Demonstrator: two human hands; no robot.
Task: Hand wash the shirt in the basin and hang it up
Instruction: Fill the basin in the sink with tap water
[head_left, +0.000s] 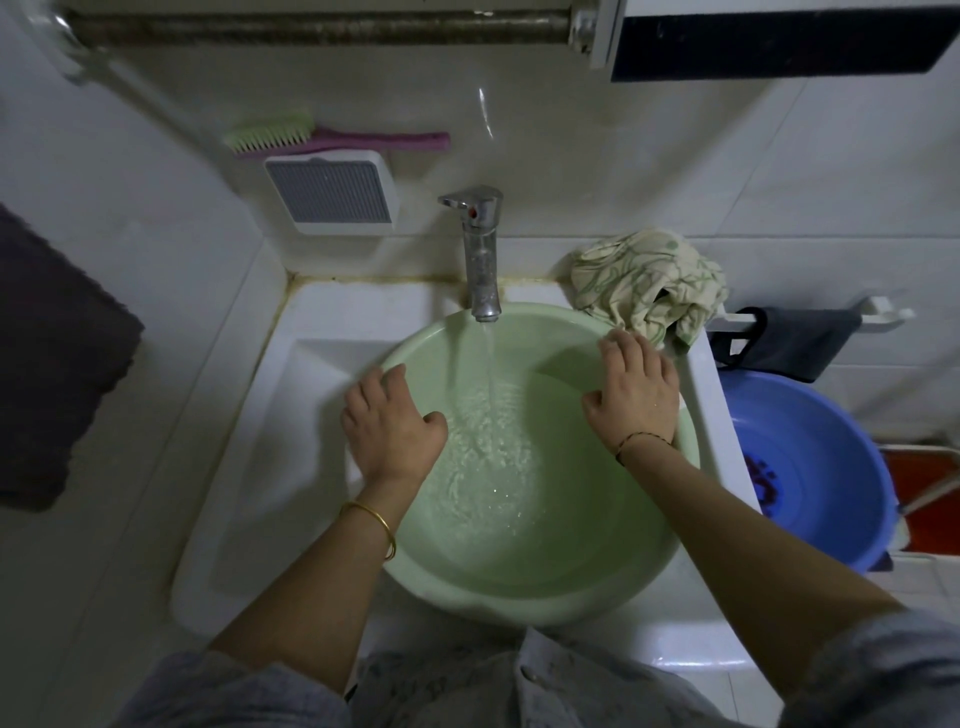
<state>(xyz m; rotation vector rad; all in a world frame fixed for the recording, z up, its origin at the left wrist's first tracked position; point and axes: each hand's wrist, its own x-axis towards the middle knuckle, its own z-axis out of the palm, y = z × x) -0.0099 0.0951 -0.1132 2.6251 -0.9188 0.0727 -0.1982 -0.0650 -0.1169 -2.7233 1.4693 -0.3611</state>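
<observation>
A pale green basin (519, 582) sits in the white sink (311, 322) under the chrome tap (482, 254). Water runs from the tap into the basin and foams in the middle. The shirt (649, 280), cream with green markings, lies crumpled on the sink's back right corner, outside the basin. My left hand (389, 421) rests palm down on the basin's left rim. On the right rim lies my right hand (636, 389), its fingertips close to the shirt. Neither hand holds anything.
A blue basin (810, 467) stands on the floor to the right, below a dark cloth on a white rail (789, 338). A green and pink brush (332, 136) and a white soap dish (332, 192) hang on the back wall. A dark towel (52, 364) hangs at left.
</observation>
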